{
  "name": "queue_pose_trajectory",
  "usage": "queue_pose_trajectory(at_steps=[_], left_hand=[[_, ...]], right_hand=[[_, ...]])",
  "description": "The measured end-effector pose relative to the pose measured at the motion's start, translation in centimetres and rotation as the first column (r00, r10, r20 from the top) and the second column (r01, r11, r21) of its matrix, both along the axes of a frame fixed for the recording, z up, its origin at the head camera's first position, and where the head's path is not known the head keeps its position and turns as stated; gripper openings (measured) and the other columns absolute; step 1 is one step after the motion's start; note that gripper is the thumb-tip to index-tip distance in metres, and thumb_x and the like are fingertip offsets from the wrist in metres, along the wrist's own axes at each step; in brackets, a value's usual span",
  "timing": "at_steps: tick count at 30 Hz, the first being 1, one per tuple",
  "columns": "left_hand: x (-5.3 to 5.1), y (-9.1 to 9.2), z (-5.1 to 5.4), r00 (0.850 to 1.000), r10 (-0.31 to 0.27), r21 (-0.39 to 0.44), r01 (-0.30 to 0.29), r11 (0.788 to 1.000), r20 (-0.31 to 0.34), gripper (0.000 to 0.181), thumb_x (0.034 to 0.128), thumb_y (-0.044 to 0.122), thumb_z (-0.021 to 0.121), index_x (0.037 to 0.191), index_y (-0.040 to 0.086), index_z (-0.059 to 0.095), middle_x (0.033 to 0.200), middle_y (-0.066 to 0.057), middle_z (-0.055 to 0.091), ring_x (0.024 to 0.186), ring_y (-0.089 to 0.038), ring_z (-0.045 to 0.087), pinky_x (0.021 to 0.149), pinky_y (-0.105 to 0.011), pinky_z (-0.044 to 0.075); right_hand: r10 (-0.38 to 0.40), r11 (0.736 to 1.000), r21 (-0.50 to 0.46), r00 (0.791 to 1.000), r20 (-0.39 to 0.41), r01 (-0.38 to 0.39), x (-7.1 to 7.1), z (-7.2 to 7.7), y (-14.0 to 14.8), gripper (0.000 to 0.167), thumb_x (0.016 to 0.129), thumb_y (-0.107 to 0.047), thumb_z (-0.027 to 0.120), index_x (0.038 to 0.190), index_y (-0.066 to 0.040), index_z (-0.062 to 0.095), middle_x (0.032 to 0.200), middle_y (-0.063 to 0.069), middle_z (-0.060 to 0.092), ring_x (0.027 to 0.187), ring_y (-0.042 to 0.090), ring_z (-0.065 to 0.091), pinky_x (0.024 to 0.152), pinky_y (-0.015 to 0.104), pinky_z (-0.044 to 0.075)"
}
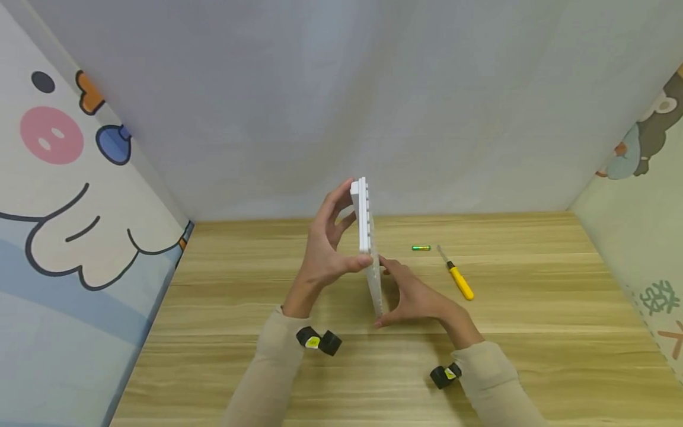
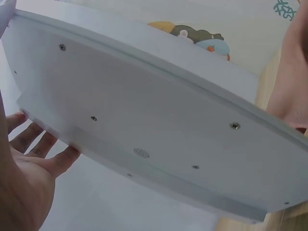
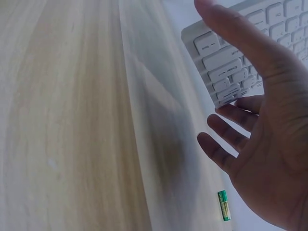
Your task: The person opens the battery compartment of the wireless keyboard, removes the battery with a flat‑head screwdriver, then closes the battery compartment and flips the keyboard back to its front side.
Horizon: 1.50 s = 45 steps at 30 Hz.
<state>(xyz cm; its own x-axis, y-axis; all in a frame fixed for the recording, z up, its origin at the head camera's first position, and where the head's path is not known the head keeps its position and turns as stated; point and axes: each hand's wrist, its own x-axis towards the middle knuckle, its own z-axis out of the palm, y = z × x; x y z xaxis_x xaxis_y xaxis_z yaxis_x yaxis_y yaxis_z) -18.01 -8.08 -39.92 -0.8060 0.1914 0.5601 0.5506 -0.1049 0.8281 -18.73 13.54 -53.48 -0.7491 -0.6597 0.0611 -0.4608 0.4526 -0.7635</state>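
A white keyboard (image 1: 364,219) stands on its edge between the hands, raised off the table at its far end. My left hand (image 1: 322,249) grips the far part, thumb on the near edge and fingers behind. At the lower, nearer end, my right hand (image 1: 418,296) holds the keyboard across its short side between thumb and fingers. The left wrist view shows the keyboard's plain underside (image 2: 144,101), with several small screws and a round grille-like mark. In the right wrist view, keys (image 3: 224,70) show near one corner, and the last fingers stand free of it.
To the right on the wooden table (image 1: 213,356) lie a green battery (image 1: 421,248) and a screwdriver with a yellow handle (image 1: 462,283), its tip pointing away. A pale wall (image 1: 427,118) rises behind the table. Printed panels stand at both sides.
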Motion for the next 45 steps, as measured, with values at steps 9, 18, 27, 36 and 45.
queue_pose_trajectory(at_steps=[9, 18, 27, 36, 45], left_hand=[[-0.2, -2.0, 0.1, 1.0, -0.03, -0.093, 0.03, 0.995, -0.001, 0.135, 0.0623, 0.075, 0.083, 0.162, 0.006, 0.023, 0.155, -0.021, 0.034, 0.14, -0.033, 0.044, 0.119, -0.054, 0.045], [-0.4, -4.6, 0.6, 0.999, -0.023, -0.195, 0.013, 0.981, -0.047, 0.131, 0.0652, 0.075, 0.081, 0.16, 0.003, 0.026, 0.149, -0.022, 0.04, 0.137, -0.019, 0.047, 0.126, -0.043, 0.039], [-0.3, -6.8, 0.3, 0.998, 0.033, -0.32, -0.047, 0.946, -0.051, 0.127, 0.0641, 0.075, 0.083, 0.16, 0.007, 0.032, 0.156, -0.016, 0.041, 0.147, -0.023, 0.037, 0.13, -0.055, 0.025], [0.1, -8.9, 0.3, 0.995, 0.099, -0.442, -0.086, 0.893, 0.008, 0.122, 0.0551, 0.015, 0.097, 0.16, 0.021, 0.035, 0.16, -0.005, 0.038, 0.149, -0.028, 0.034, 0.126, -0.058, 0.027], [0.5, -10.9, -0.9, 0.985, 0.159, -0.524, -0.105, 0.845, 0.059, 0.124, 0.0551, 0.011, 0.099, 0.16, 0.021, 0.033, 0.163, -0.004, 0.034, 0.149, -0.027, 0.034, 0.123, -0.058, 0.032]], right_hand=[[-0.026, 0.999, 0.03, 0.999, 0.042, 0.025, -0.3, 0.6, 0.7, 0.138, 0.052, -0.05, 0.1, 0.162, -0.022, 0.022, 0.152, 0.006, 0.043, 0.136, 0.029, 0.044, 0.116, 0.055, 0.043], [0.005, 0.999, 0.049, 0.998, 0.064, -0.008, -0.7, 1.2, 1.7, 0.133, 0.052, -0.052, 0.1, 0.156, -0.014, 0.027, 0.15, 0.009, 0.041, 0.134, 0.031, 0.044, 0.115, 0.054, 0.044], [-0.006, 0.997, 0.077, 0.995, 0.097, -0.002, -0.9, 2.1, 2.8, 0.129, 0.055, -0.045, 0.1, 0.156, -0.01, 0.027, 0.154, 0.014, 0.038, 0.141, 0.032, 0.041, 0.118, 0.058, 0.042], [-0.063, 0.992, 0.116, 0.997, 0.047, 0.057, -1.6, 2.9, 4.5, 0.13, 0.055, -0.043, 0.1, 0.158, -0.013, 0.028, 0.156, 0.009, 0.039, 0.14, 0.034, 0.043, 0.115, 0.058, 0.044], [-0.103, 0.984, 0.147, 0.995, 0.018, 0.099, -2.5, 3.7, 5.8, 0.134, 0.054, -0.042, 0.101, 0.16, -0.01, 0.025, 0.157, 0.012, 0.037, 0.138, 0.041, 0.043, 0.112, 0.065, 0.044]])
